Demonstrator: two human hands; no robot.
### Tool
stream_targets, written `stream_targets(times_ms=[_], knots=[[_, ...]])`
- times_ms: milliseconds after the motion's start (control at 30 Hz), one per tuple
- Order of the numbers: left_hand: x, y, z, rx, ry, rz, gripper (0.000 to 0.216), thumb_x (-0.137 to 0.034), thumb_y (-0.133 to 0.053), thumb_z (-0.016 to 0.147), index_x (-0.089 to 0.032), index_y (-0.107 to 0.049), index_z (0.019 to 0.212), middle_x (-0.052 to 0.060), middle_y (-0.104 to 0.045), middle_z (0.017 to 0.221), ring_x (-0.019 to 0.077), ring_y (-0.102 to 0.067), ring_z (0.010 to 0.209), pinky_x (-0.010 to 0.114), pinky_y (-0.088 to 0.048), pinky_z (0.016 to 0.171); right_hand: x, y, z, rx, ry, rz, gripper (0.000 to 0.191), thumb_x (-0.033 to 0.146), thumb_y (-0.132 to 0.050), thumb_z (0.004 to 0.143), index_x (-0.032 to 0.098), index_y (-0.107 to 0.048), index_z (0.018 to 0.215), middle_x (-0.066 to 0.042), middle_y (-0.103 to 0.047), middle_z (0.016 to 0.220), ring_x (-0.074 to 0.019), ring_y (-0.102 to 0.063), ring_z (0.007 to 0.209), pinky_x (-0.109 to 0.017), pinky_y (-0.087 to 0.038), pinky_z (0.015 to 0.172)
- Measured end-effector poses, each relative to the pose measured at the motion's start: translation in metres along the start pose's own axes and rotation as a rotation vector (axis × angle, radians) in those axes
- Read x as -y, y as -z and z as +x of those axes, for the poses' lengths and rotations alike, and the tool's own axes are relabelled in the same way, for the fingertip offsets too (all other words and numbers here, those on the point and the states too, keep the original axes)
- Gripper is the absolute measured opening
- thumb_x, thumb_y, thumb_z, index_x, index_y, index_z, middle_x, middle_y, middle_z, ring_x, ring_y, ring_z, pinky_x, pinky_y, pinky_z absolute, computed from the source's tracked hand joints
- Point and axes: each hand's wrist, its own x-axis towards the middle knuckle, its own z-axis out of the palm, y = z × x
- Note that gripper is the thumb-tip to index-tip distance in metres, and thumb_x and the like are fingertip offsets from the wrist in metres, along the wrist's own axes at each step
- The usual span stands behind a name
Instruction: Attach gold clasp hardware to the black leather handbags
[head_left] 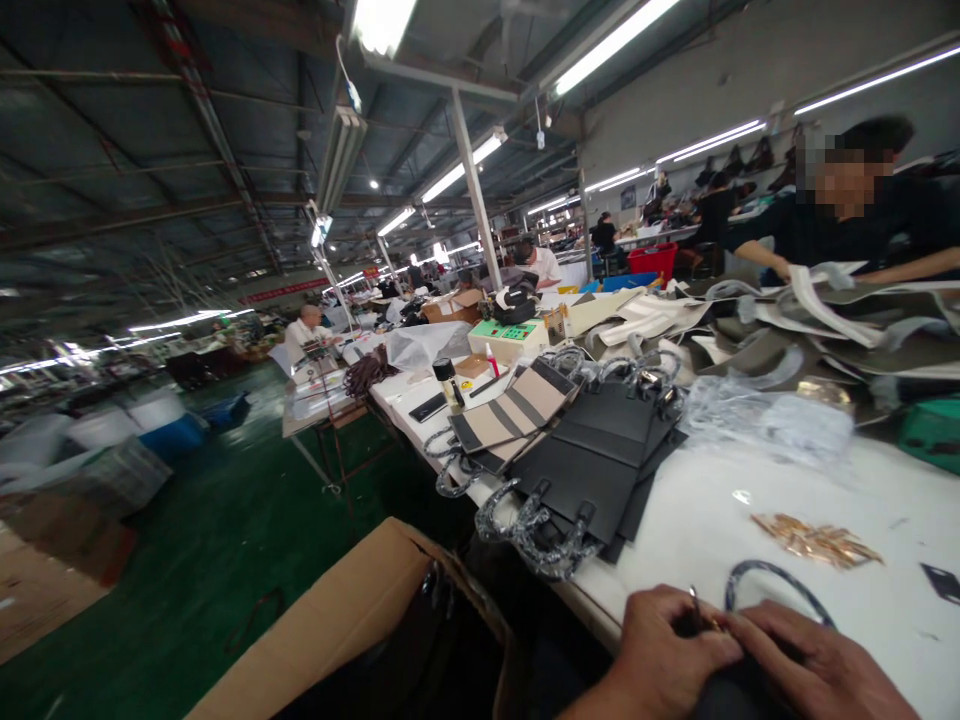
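1. At the near edge of the white counter (690,520), the left hand (664,645) had its grip clenched around a small metal piece (694,598), its thumb pointing towards the other hand.
2. The right hand (821,660) met it there, fingertips bunched together; whether that grip grasped the same piece or something else could not be told.
3. Dark material (731,695) showed below the hands, mostly hidden by them, and a loop handle (772,567) arched on the counter just beyond. Whether the two were joined was unclear.
4. The piece in hand looked unfinished, judging by the fingers gathered at it.
5. Farther left lay a stack of black panels (592,440) with wrapped handles (555,545) at its near edge, seemingly already attached; beige panels (517,410) lay beside it.
6. A loose heap of gold-coloured pieces (817,543) lay beyond the right hand, apparently unused, so more of the same work seemed left.
7. The cardboard box (315,640) held dark contents too shadowed to count or judge as finished.
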Motion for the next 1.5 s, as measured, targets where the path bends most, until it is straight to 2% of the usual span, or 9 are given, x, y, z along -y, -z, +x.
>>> stream_targets(times_ms=[167, 267, 500, 933, 1067, 1133, 1233, 1333, 1500], knots=[[-0.005, 0.001, 0.003, 0.093, 0.009, -0.066, 0.030, -0.034, -0.075, 0.074, -0.015, -0.076, 0.097, 0.006, -0.075, 0.089, 0.0199, -0.066, 0.082, 0.032, -0.051, 0.082, 0.014, 0.011, -0.007, 0.063, -0.149, 0.075, 0.039, 0.054, -0.049, 0.094, 0.025, -0.074, 0.088, -0.002, -0.070, 0.076, -0.0201, -0.065, 0.070, -0.028, -0.051, 0.065], [-0.001, 0.003, 0.012, 0.102, -0.033, -0.045, 0.031, -0.034, -0.077, 0.075, -0.016, -0.076, 0.100, 0.007, -0.074, 0.096, 0.0209, -0.066, 0.088, 0.032, -0.051, 0.085, 0.014, 0.016, -0.006, 0.055, -0.172, 0.160, 0.032, 0.048, -0.058, 0.091, 0.024, -0.074, 0.104, -0.003, -0.072, 0.086, -0.0190, -0.065, 0.074, -0.027, -0.050, 0.065], [0.005, 0.007, 0.014, 0.146, -0.065, -0.006, 0.033, -0.032, -0.074, 0.079, -0.018, -0.074, 0.108, 0.007, -0.074, 0.105, 0.0237, -0.067, 0.100, 0.034, -0.051, 0.092, 0.015, 0.016, -0.004, 0.057, -0.237, 0.250, 0.037, 0.046, -0.065, 0.086, 0.020, -0.073, 0.112, -0.003, -0.073, 0.086, -0.0155, -0.061, 0.062, -0.027, -0.047, 0.056], [0.008, 0.006, 0.013, 0.140, -0.067, -0.060, 0.034, -0.029, -0.073, 0.080, -0.017, -0.072, 0.111, 0.009, -0.073, 0.109, 0.0245, -0.066, 0.104, 0.038, -0.048, 0.099, 0.019, 0.009, -0.005, -0.055, -0.039, 0.110, 0.025, 0.046, -0.068, 0.085, 0.025, -0.075, 0.096, -0.004, -0.071, 0.094, -0.0208, -0.065, 0.087, -0.033, -0.051, 0.077], [0.010, 0.005, 0.014, 0.064, -0.143, -0.049, 0.041, -0.023, -0.077, 0.074, -0.018, -0.069, 0.114, 0.010, -0.068, 0.116, 0.0235, -0.063, 0.110, 0.037, -0.047, 0.101, 0.025, 0.012, -0.007, -0.051, -0.246, 0.247, 0.037, 0.055, -0.063, 0.087, 0.022, -0.070, 0.101, -0.002, -0.069, 0.085, -0.0160, -0.061, 0.067, -0.028, -0.048, 0.058], [0.009, 0.003, 0.015, 0.019, -0.092, -0.099, 0.046, -0.019, -0.075, 0.073, -0.017, -0.065, 0.118, 0.011, -0.067, 0.118, 0.0220, -0.065, 0.105, 0.035, -0.049, 0.097, 0.030, 0.019, -0.010, -0.057, -0.330, 0.324, 0.042, 0.059, -0.061, 0.087, 0.020, -0.065, 0.104, -0.002, -0.068, 0.082, -0.0155, -0.061, 0.066, -0.026, -0.047, 0.055], [0.004, 0.001, 0.017, -0.038, 0.045, -0.154, 0.039, -0.015, -0.065, 0.075, -0.015, -0.064, 0.114, 0.011, -0.070, 0.111, 0.0202, -0.068, 0.091, 0.033, -0.052, 0.083, 0.039, 0.036, -0.021, 0.034, -0.353, 0.285, 0.042, 0.059, -0.062, 0.087, 0.020, -0.064, 0.101, -0.003, -0.068, 0.085, -0.0155, -0.063, 0.067, -0.026, -0.049, 0.057], [-0.002, 0.001, 0.019, -0.094, 0.097, -0.166, 0.030, -0.014, -0.057, 0.075, -0.016, -0.069, 0.103, 0.009, -0.073, 0.108, 0.0207, -0.067, 0.094, 0.031, -0.051, 0.083, 0.049, 0.059, -0.035, 0.098, -0.385, 0.247, 0.042, 0.059, -0.065, 0.084, 0.019, -0.066, 0.096, -0.004, -0.067, 0.083, -0.0147, -0.061, 0.063, -0.027, -0.050, 0.057], [-0.005, 0.004, 0.020, -0.049, 0.163, -0.217, 0.026, -0.023, -0.065, 0.075, -0.016, -0.072, 0.099, 0.008, -0.075, 0.102, 0.0212, -0.067, 0.089, 0.033, -0.050, 0.081, 0.050, 0.081, -0.052, 0.273, -0.397, 0.152, 0.033, 0.052, -0.067, 0.085, 0.020, -0.070, 0.092, -0.004, -0.071, 0.078, -0.0190, -0.065, 0.073, -0.029, -0.052, 0.066]])
